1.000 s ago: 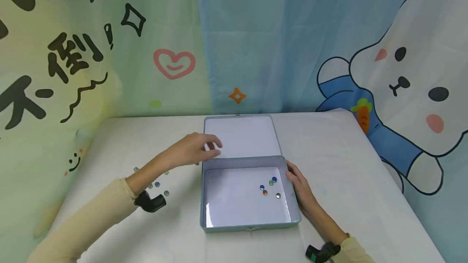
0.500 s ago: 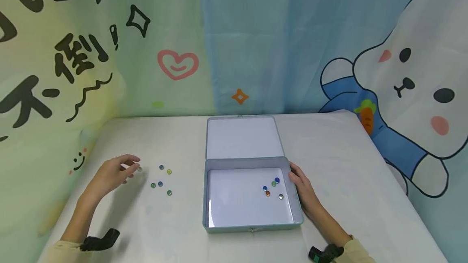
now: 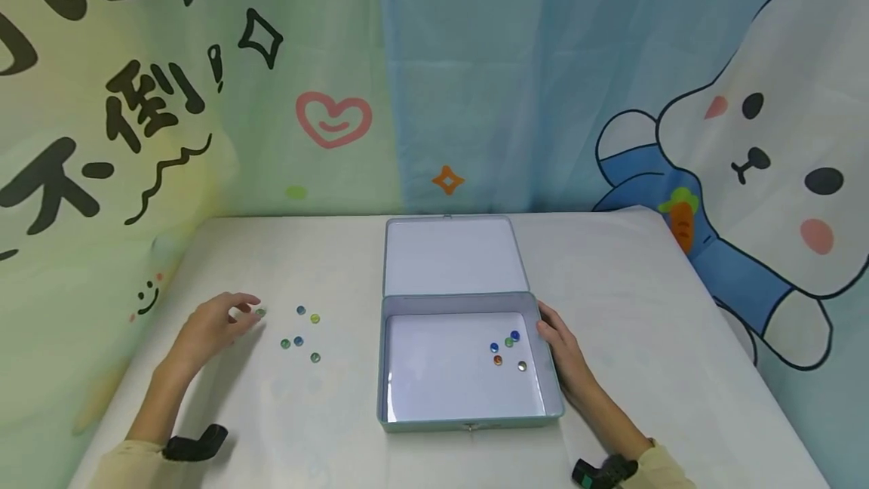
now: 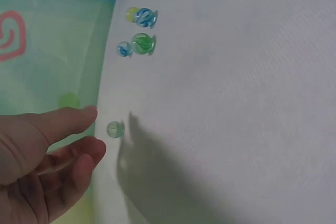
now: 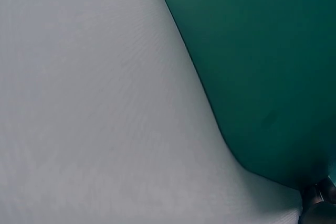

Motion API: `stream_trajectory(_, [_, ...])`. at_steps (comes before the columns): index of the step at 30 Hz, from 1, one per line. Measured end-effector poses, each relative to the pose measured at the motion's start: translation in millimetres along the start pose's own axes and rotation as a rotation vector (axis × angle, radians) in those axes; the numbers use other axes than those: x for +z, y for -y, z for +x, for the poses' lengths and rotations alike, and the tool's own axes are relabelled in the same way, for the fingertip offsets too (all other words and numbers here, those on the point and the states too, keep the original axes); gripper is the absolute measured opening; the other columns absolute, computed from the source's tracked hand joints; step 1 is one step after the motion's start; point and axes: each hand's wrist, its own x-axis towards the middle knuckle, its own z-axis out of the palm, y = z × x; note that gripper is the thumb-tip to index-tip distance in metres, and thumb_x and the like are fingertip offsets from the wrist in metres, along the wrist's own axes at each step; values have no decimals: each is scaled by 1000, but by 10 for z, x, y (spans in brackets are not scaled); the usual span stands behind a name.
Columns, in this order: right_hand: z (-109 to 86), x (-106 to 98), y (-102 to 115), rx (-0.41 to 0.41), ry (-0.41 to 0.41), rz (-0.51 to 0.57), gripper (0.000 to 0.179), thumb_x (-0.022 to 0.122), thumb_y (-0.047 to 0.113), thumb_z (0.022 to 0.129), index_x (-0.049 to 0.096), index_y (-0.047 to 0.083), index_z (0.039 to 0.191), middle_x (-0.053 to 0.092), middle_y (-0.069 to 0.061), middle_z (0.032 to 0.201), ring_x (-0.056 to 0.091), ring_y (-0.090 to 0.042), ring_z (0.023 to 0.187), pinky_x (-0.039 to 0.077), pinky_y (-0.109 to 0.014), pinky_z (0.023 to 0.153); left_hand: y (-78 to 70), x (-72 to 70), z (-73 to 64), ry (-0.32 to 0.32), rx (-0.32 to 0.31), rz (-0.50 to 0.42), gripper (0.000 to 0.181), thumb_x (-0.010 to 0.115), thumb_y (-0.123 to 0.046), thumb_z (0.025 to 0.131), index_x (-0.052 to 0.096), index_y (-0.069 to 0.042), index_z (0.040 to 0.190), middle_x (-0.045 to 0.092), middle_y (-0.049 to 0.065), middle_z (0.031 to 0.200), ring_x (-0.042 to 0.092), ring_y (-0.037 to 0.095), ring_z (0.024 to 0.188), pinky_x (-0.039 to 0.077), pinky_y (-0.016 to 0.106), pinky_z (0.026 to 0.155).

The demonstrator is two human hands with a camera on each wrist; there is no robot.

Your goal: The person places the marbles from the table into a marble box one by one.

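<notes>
In the head view my left hand [image 3: 213, 327] is low over the left of the white table, with its fingertips right at a pale green glass marble [image 3: 261, 312]. Seen from the left wrist, that marble [image 4: 115, 129] sits on the cloth just ahead of the parted thumb and fingers. My right hand [image 3: 565, 349] holds the right wall of an open metal box [image 3: 468, 423], its thumb at the rim and its other fingers partly hidden. Inside the box, at the right, lie several marbles [image 3: 498, 361]. The right wrist view shows the box's green outer side [image 5: 262, 77] but no fingers.
Several more marbles, blue, green and yellow, lie on the table between my left hand and the box, among them a blue marble [image 3: 299, 341]. The box lid [image 3: 451, 255] lies folded back behind it. A printed curtain [image 3: 462, 81] hangs at the table's far edge.
My left hand has swung from beside the box lid to the pale green marble at the far left, its fingertips lately drawing close to it. The right hand stays at the box.
</notes>
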Motion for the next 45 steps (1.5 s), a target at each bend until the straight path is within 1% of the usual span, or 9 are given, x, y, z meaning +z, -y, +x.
stream_trajectory(6, [2, 12, -12, -1, 3, -2, 55, 36, 34, 104, 22, 14, 154, 25, -14, 159, 23, -30, 145, 29, -2, 96, 19, 101, 42, -17, -12, 47, 31, 70, -13, 87, 66, -1, 115, 68, 18, 100, 65, 28, 83, 50, 31, 61])
stream_trajectory(12, [-1, 12, -12, 9, -11, -3, 56, 37, 34, 104, 23, 13, 153, 24, -13, 159, 21, -31, 147, 28, -1, 94, 20, 177, 52, -6, -58, 83, 28, 71, -13, 86, 69, -2, 113, 70, 17, 98, 65, 27, 83, 51, 35, 63])
stream_trajectory(22, [-11, 6, -15, 6, -3, 0, 56, 36, 34, 104, 22, 13, 154, 24, -14, 159, 21, -32, 147, 28, -1, 95, 10, 220, 74, -46, -51, 83, 20, 70, -8, 86, 71, -1, 105, 71, 18, 96, 65, 24, 78, 48, 30, 59])
stream_trajectory(24, [-10, 6, -13, 12, -5, -5, 56, 36, 34, 104, 22, 13, 154, 24, -13, 159, 22, -31, 147, 28, -8, 103, 3, 213, 74, -44, -47, 75, 20, 69, -7, 87, 70, 0, 106, 70, 18, 95, 64, 23, 78, 47, 28, 58])
stream_trajectory(27, [-10, 8, -12, 12, -8, -5, 56, 36, 33, 104, 21, 12, 154, 23, -14, 160, 20, -32, 148, 23, -31, 118, -33, 175, 65, -36, -36, 42, 22, 66, -7, 89, 69, 1, 109, 70, 18, 96, 63, 21, 76, 46, 25, 56])
stream_trajectory(31, [1, 13, -12, 5, -9, 7, 57, 36, 32, 103, 21, 11, 154, 23, -16, 159, 18, -35, 149, 11, -55, 121, -117, 73, 33, -49, -2, -20, 25, 65, -10, 91, 67, 1, 114, 69, 19, 100, 64, 16, 70, 46, 22, 53])
stream_trajectory(34, [9, 13, -7, 12, -10, -7, 55, 36, 33, 104, 22, 13, 154, 25, -14, 159, 26, -29, 145, 23, -37, 120, -196, -7, -13, -80, 30, -40, 26, 66, -11, 91, 68, -1, 115, 69, 18, 101, 64, 15, 66, 46, 21, 52])
stream_trajectory(38, [-3, 0, -4, 11, -11, -18, 54, 36, 34, 104, 24, 16, 153, 28, -12, 158, 30, -23, 141, 30, -7, 100, -285, -62, -85, -114, 73, -55, 25, 67, -11, 90, 69, -3, 114, 70, 14, 99, 66, 16, 65, 47, 21, 53])
stream_trajectory(45, [-8, 5, 1, 3, 2, -15, 55, 36, 34, 104, 23, 14, 154, 26, -13, 159, 23, -30, 146, 27, -4, 96, -358, -37, -238, -103, 65, -126, 25, 67, -17, 92, 69, -6, 115, 71, 11, 100, 68, 20, 69, 52, 22, 58])
